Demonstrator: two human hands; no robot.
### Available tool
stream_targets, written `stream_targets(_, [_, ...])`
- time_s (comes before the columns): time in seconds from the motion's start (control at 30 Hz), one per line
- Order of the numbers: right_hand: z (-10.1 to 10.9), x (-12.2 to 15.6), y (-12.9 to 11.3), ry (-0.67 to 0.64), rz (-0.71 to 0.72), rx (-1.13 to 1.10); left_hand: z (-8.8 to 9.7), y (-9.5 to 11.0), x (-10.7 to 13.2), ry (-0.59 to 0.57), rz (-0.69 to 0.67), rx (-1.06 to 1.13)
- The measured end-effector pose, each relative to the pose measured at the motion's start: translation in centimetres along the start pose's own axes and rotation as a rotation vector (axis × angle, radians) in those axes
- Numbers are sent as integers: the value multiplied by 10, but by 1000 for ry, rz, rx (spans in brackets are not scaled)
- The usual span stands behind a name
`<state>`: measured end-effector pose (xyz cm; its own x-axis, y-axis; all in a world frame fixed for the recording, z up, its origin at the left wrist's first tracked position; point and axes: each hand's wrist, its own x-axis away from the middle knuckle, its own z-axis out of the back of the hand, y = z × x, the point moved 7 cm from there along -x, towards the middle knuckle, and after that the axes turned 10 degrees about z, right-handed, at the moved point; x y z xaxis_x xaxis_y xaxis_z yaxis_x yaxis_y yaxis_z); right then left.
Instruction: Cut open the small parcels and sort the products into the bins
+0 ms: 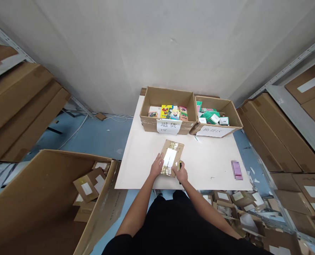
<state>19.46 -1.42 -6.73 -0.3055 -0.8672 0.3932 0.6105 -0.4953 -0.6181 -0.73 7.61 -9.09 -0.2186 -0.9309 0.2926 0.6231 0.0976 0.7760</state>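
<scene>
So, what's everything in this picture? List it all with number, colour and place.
Parcel: one, brown, on table
Table: one, white, centre
Display boxes: two, brown, table's far side
Signs: two, white, box fronts
Small packs: several, multicoloured, inside both
Blurred patch: one, pink-purple, table's right
Large carton: one, brown, left, holding parcels
Shelving: grey, both sides, bearing cartons
Loose boxes: many, brown, lower right
Wall: grey, behind
Floor: blue, below
Tool: one, black-and-yellow, right hand
Clothing: black, bottom
Left hand, right hand: one each, bare, at parcel's sides
</scene>
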Motion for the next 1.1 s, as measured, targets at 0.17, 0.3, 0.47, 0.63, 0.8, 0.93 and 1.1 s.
stream_targets(0.17, [40,-46,-20,95,-22,111,-28,-3,16,86,200,173])
stream_targets(0.3, [92,-85,-43,172,15,252,-34,19,23,32,262,76])
stream_targets(0.47, [98,-61,-21,223,0,209,20,60,-1,113,-25,-356])
stream_targets(0.63, [47,-29,13,84,-56,41,18,61,-23,-116,-189,-617])
stream_targets(0.8, [66,-44,19,185,-181,11,-22,62,3,-31,14,-686])
stream_targets(0.93, [102,-55,21,283,-214,-40,-36,80,24,-42,-12,-662])
stream_targets(1.1, [110,-36,32,256,-133,-267,-17,84,13,-35,-156,-589])
